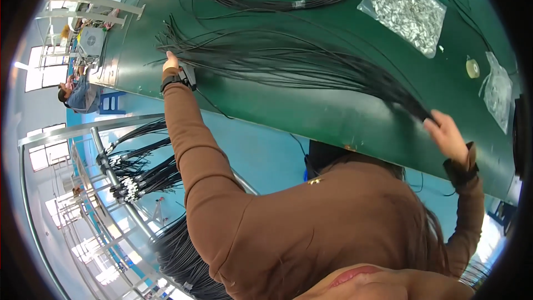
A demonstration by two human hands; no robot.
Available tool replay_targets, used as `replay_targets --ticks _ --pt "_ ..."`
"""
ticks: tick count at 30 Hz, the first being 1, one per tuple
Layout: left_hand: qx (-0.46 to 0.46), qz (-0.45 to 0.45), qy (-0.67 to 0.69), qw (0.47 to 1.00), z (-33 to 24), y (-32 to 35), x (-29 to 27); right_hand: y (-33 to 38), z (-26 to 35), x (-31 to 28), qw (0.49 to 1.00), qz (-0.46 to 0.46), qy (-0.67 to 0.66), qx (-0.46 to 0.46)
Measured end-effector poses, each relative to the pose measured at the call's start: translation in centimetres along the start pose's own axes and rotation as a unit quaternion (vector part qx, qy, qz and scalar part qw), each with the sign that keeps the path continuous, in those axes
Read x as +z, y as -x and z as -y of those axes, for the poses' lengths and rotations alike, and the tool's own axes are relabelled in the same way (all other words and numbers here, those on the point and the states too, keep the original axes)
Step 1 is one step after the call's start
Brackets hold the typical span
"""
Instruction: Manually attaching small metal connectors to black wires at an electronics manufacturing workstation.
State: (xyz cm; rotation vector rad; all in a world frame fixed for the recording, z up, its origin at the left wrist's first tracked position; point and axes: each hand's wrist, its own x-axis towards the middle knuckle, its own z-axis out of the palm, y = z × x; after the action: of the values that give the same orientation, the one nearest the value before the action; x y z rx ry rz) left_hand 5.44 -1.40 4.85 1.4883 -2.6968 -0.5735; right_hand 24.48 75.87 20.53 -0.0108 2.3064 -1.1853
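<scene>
Well left of our left hand (171,64) we see one seated person (83,91) and one blue stool (112,103); nearer, below that hand, several cable bunches hang on a rack (114,175), too overlapped to count. Our left hand is at the splayed ends of one loose bundle of black cables (333,66); its fingers are hidden, so we cannot tell whether they grip. The bundle stretches between our hands over the green table (266,103), its strands beyond counting. Past it from our left hand lies one tied bundle (261,4). Beyond our right hand (447,136), which is closed around the bundle's narrow part, lie one bag of silver pieces (408,11), one tape roll (472,68) and one clear bag (496,91). We judge the step to be straightening the strands; the next move probably calls for a firm right grip while the left gathers the ends.
</scene>
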Motion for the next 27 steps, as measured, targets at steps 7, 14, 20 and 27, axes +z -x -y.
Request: replay_targets --ticks 7,14,20,27 --pt "-0.003 0.066 0.161 0.985 0.5 2.4 -2.2 0.7 1.2 1.7 0.996 0.083 -0.018 -0.030" --pt "0.013 0.098 0.069 0.993 -1.1 5.2 -1.2 0.8 1.9 -0.7 0.983 0.163 -0.077 0.025" --pt "0.016 0.090 0.179 0.979 -1.5 7.0 -2.4 -0.2 -0.4 0.9 0.995 0.075 0.067 -0.013" --pt "-0.006 0.088 -0.059 0.994 -8.2 14.5 -1.1 0.0 -1.1 1.7 0.972 0.008 0.224 -0.067"
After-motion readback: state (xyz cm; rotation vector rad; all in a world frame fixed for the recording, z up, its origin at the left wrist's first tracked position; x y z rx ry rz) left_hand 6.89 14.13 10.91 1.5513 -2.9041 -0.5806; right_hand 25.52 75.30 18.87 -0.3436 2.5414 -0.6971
